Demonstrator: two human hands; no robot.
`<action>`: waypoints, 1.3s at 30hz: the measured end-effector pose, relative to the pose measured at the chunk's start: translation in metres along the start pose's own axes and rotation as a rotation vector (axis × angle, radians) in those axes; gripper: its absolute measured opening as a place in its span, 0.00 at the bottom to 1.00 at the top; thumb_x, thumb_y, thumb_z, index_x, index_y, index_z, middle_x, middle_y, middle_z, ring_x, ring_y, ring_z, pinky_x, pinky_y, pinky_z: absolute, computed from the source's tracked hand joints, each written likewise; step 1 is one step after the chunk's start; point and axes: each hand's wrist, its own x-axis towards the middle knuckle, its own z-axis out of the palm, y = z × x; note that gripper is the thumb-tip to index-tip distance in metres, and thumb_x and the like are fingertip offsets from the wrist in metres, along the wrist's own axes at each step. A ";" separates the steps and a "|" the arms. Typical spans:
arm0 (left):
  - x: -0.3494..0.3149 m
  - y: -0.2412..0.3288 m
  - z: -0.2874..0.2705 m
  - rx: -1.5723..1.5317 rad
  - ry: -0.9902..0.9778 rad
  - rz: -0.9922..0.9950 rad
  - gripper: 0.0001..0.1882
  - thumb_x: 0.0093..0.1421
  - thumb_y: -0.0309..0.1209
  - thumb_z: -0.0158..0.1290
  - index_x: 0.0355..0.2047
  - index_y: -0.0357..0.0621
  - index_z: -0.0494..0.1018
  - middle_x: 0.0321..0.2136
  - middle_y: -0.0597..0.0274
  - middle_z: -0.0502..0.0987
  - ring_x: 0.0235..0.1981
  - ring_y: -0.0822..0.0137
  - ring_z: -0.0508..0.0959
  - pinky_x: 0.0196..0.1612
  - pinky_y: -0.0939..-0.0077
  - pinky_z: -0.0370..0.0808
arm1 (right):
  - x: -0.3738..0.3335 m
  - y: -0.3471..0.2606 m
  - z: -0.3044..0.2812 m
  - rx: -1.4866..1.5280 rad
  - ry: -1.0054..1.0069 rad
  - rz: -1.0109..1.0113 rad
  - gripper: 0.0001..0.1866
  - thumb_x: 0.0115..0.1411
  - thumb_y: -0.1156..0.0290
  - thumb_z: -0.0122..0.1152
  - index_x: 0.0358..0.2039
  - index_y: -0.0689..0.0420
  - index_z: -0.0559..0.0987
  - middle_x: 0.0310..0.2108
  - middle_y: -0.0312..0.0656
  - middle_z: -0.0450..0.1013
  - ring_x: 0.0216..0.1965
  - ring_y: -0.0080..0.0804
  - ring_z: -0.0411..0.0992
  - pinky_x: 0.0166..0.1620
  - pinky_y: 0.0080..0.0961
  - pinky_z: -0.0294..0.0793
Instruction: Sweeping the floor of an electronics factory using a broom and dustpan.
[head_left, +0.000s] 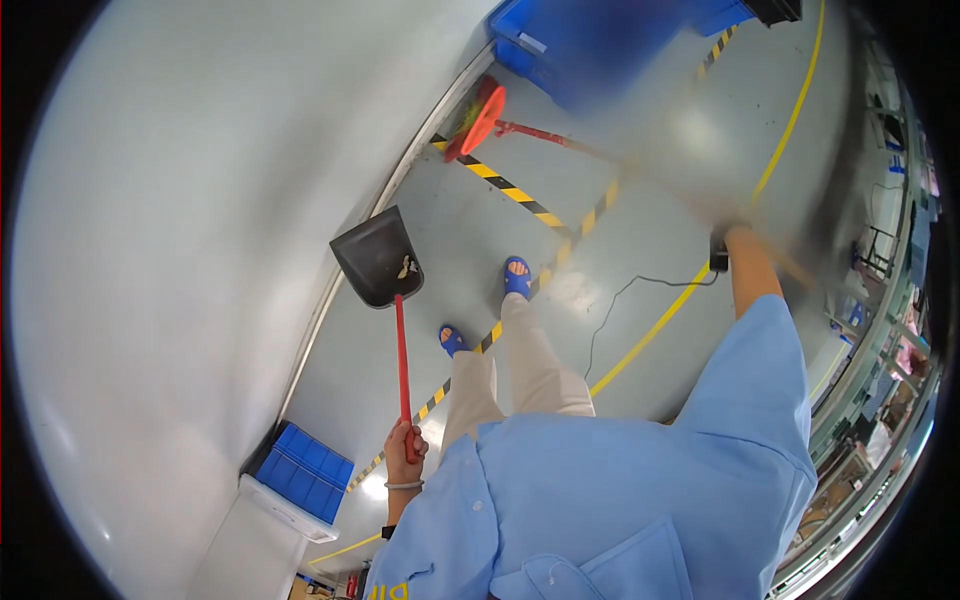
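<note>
My left hand (pixel 404 442) is wrapped round the red handle of a dustpan (pixel 372 250). The black pan lies by the foot of the white wall, with small pale scraps (pixel 407 267) in it near the handle. Out to the right, my right hand (pixel 738 232) is blurred but grips the long stick of a broom (pixel 484 122). The broom's orange-red head, with yellow-green bristles, is against the wall base ahead of the pan, apart from it. A black device with a cable sits at my right wrist.
Blue bins (pixel 610 45) stand ahead, partly blurred. Blue crates (pixel 305 470) are by the wall at the lower left. Yellow-black striped tape (pixel 515 200) and a yellow line (pixel 665 320) mark the grey floor. A dark cable (pixel 612 305) hangs at my right. Cluttered shelving (pixel 895 300) lines the right.
</note>
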 end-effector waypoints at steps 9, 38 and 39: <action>0.031 0.008 0.016 0.050 0.018 -0.038 0.06 0.55 0.28 0.43 0.32 0.39 0.63 0.18 0.61 0.66 0.11 0.74 0.63 0.14 0.82 0.60 | 0.027 -0.004 0.024 0.148 0.132 -0.083 0.31 0.56 0.44 0.36 0.35 0.62 0.73 0.36 0.54 0.70 0.40 0.52 0.67 0.43 0.39 0.65; -0.054 -0.033 -0.068 0.120 0.021 -0.017 0.06 0.54 0.28 0.43 0.32 0.40 0.64 0.17 0.62 0.66 0.11 0.74 0.63 0.12 0.82 0.60 | -0.115 0.012 0.211 0.311 0.042 0.031 0.28 0.57 0.47 0.35 0.39 0.60 0.71 0.41 0.57 0.67 0.43 0.54 0.65 0.44 0.42 0.66; -0.058 -0.034 -0.073 0.127 0.023 -0.020 0.06 0.54 0.27 0.43 0.32 0.40 0.64 0.17 0.62 0.66 0.11 0.74 0.63 0.12 0.82 0.60 | -0.138 0.021 0.239 0.272 -0.017 0.041 0.28 0.57 0.47 0.34 0.40 0.59 0.70 0.42 0.57 0.66 0.43 0.54 0.65 0.43 0.42 0.66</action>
